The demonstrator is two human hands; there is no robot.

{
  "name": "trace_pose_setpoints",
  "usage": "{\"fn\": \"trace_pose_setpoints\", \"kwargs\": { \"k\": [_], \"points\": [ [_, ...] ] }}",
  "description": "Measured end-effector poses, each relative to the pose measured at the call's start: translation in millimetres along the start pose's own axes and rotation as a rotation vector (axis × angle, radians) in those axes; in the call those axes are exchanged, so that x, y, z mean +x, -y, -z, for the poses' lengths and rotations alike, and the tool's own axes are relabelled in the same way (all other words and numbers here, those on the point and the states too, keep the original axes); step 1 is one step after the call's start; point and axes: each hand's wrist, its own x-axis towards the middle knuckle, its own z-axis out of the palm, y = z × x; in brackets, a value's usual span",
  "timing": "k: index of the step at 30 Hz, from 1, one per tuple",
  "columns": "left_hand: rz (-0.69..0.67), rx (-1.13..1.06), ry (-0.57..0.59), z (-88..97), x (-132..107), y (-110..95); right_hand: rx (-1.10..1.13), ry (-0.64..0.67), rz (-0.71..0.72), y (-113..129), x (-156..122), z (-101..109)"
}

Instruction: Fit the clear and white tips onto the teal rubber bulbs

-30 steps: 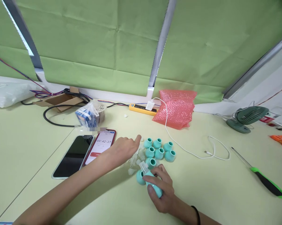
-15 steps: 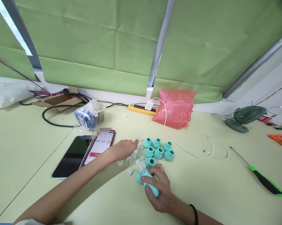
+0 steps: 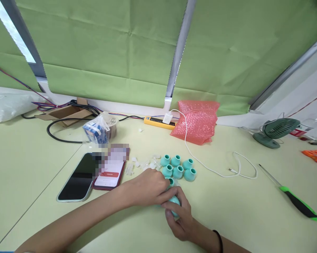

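Observation:
My right hand [image 3: 181, 216] is closed round a teal, rounded rubber bulb [image 3: 174, 204] near the front of the table. Close against it, my left hand [image 3: 149, 188] has its fingers pinched together at the bulb's upper end. Whatever lies between those fingers is hidden. Just beyond my hands stand several more teal bulbs [image 3: 178, 172], their round openings facing up. Small clear and white plastic pieces [image 3: 145, 165] lie loose to the left of the bulbs, partly covered by my left hand.
Two phones, one dark [image 3: 78, 181] and one red-edged [image 3: 112, 172], lie left. Behind are a plastic-wrapped blue pack [image 3: 96, 131], a yellow power strip [image 3: 155, 122] and a pink bubble-wrap bag [image 3: 197, 121]. A white cable [image 3: 208, 170], screwdriver [image 3: 292, 200] and green fan [image 3: 276, 130] are right.
My left hand has moved from the clear pieces down and right to the bulb in my right hand. The clear tube seen at that bulb is now covered. My right hand stays nearly in place.

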Motion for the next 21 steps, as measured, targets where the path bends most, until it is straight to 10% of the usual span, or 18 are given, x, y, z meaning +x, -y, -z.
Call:
{"fn": "trace_pose_setpoints", "kwargs": {
  "k": [21],
  "points": [
    [-0.2, -0.941, 0.225, -3.6, 2, 7, -0.329, 0.101, 0.257, 25, -3, 10]
  ]
}}
